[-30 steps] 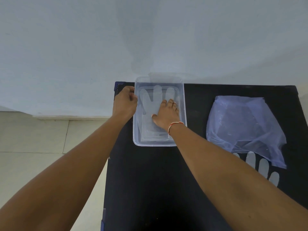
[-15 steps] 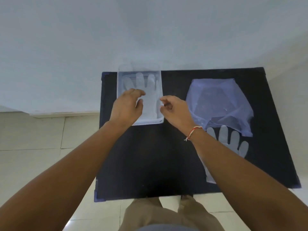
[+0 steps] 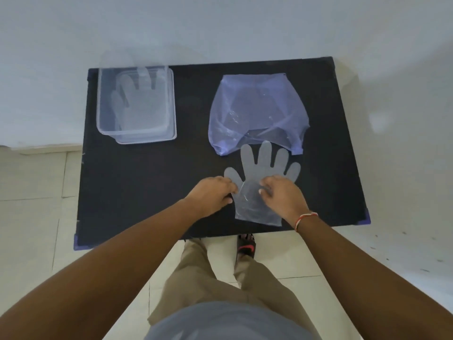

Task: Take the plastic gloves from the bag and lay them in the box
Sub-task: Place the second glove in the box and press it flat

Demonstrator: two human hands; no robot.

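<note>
A clear plastic glove (image 3: 263,165) lies flat on the black table (image 3: 147,182), fingers pointing away from me, just in front of the bluish translucent bag (image 3: 257,106). My left hand (image 3: 212,193) pinches the glove's left edge below its thumb. My right hand (image 3: 282,196) rests on the glove's right side, thumb pressed on the palm area. At the table's far left stands the clear plastic box (image 3: 172,106) with another glove (image 3: 138,101) lying flat inside it.
A white wall runs right behind the table's far edge. Tiled floor shows to the left and in front. My legs and a sandalled foot (image 3: 246,246) stand at the table's front edge.
Both hands left the box at the far left and moved right and toward me, onto the glove lying in front of the bag. The view tilted down.
</note>
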